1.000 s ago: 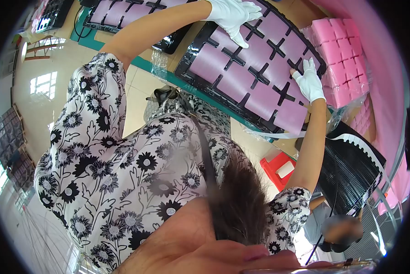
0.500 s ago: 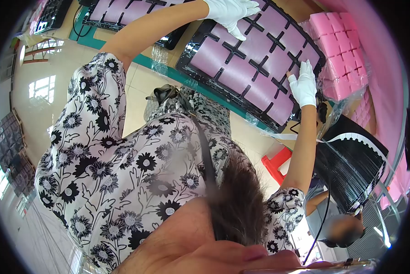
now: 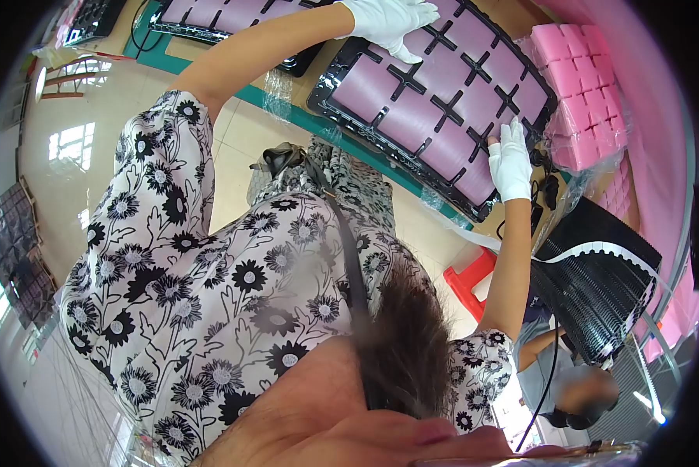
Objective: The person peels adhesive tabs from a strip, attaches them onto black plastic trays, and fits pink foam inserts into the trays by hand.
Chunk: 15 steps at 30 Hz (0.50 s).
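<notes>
My left hand (image 3: 390, 25), in a white glove with its fingers spread, lies at the upper left of a black tray-like panel (image 3: 447, 110). Lilac pads fill the panel between black cross-shaped dividers. My right hand (image 3: 510, 165), also gloved in white, rests against the panel's right end. Its fingers are stretched out, and the thumb tip is bare. Neither hand is wrapped round anything.
A second lilac-and-black panel (image 3: 233, 17) lies to the upper left. Pink foam blocks (image 3: 579, 93) in clear film sit at the right. Below them are black ribbed sheets (image 3: 598, 272), a white strip (image 3: 598, 247) and a red object (image 3: 472, 282). Another person (image 3: 559, 385) is at the lower right.
The panel has shifted slightly to the right. My right hand has slid a little down and left along its end, while my left hand has moved slightly left.
</notes>
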Each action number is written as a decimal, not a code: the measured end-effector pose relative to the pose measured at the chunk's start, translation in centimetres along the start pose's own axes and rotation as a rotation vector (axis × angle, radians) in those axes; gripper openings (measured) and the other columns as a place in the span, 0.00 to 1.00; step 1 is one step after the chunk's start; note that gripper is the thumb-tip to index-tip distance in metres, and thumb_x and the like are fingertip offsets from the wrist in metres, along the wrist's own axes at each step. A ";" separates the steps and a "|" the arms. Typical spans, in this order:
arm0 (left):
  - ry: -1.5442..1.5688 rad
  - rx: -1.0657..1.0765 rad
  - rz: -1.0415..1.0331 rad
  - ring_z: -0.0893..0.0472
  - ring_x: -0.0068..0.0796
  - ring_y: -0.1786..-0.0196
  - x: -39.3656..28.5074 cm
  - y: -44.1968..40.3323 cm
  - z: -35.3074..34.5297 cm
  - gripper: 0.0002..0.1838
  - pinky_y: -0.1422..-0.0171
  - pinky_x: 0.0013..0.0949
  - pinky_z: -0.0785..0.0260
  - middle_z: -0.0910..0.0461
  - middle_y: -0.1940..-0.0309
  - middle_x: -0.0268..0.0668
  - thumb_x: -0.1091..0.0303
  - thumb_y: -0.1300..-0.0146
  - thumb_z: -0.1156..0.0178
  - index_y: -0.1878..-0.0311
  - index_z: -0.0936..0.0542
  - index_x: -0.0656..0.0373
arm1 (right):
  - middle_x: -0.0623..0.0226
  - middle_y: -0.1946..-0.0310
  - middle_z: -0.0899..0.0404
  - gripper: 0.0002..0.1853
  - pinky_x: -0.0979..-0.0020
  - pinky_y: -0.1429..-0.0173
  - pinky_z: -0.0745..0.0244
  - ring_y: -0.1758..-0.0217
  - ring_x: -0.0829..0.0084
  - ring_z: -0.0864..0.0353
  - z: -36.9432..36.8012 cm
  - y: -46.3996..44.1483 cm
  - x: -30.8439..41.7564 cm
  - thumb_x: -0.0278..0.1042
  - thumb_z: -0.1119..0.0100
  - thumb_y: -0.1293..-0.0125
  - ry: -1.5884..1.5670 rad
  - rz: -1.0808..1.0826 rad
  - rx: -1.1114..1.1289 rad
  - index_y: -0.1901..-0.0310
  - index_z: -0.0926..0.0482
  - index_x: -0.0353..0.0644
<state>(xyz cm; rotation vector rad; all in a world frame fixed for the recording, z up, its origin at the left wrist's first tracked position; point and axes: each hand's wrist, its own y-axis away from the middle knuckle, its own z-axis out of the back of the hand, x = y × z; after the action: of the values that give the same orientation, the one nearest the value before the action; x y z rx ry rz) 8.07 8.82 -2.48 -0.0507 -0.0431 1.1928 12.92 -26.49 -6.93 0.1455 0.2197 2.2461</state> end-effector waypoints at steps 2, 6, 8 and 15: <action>0.004 0.024 0.006 0.32 0.46 0.37 -0.1 0.1 -0.2 0.48 0.34 0.43 0.41 0.32 0.38 0.50 0.35 0.52 0.41 0.39 0.33 0.68 | 0.51 0.28 0.51 0.32 0.61 0.25 0.52 0.25 0.56 0.51 0.4 0.2 -0.2 0.47 0.49 0.34 -0.076 0.048 0.065 0.35 0.37 0.33; -0.023 0.035 -0.009 0.32 0.46 0.36 -0.7 0.8 0.9 0.47 0.34 0.43 0.41 0.32 0.38 0.50 0.34 0.50 0.43 0.38 0.33 0.68 | 0.51 0.27 0.53 0.38 0.60 0.25 0.53 0.24 0.55 0.53 1.9 1.4 0.9 0.51 0.44 0.39 0.062 0.085 0.164 0.34 0.40 0.34; -0.050 -0.026 -0.027 0.33 0.46 0.36 -0.6 1.2 -0.3 0.46 0.34 0.43 0.41 0.32 0.39 0.50 0.35 0.48 0.44 0.38 0.33 0.68 | 0.51 0.27 0.54 0.39 0.60 0.25 0.54 0.24 0.55 0.53 1.8 1.8 0.9 0.51 0.43 0.40 0.076 0.086 0.159 0.33 0.41 0.34; -0.003 -0.121 -0.063 0.32 0.48 0.36 -0.6 1.8 -1.7 0.40 0.34 0.44 0.42 0.31 0.39 0.47 0.38 0.41 0.49 0.38 0.32 0.67 | 0.51 0.27 0.53 0.39 0.57 0.25 0.54 0.24 0.55 0.53 1.3 1.8 0.6 0.48 0.39 0.43 0.084 0.080 0.133 0.35 0.39 0.34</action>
<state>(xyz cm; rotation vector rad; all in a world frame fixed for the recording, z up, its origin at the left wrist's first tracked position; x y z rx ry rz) 6.31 8.88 -4.29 -0.1526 -0.1185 1.1266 11.39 -26.97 -5.23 0.1326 0.4151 2.3199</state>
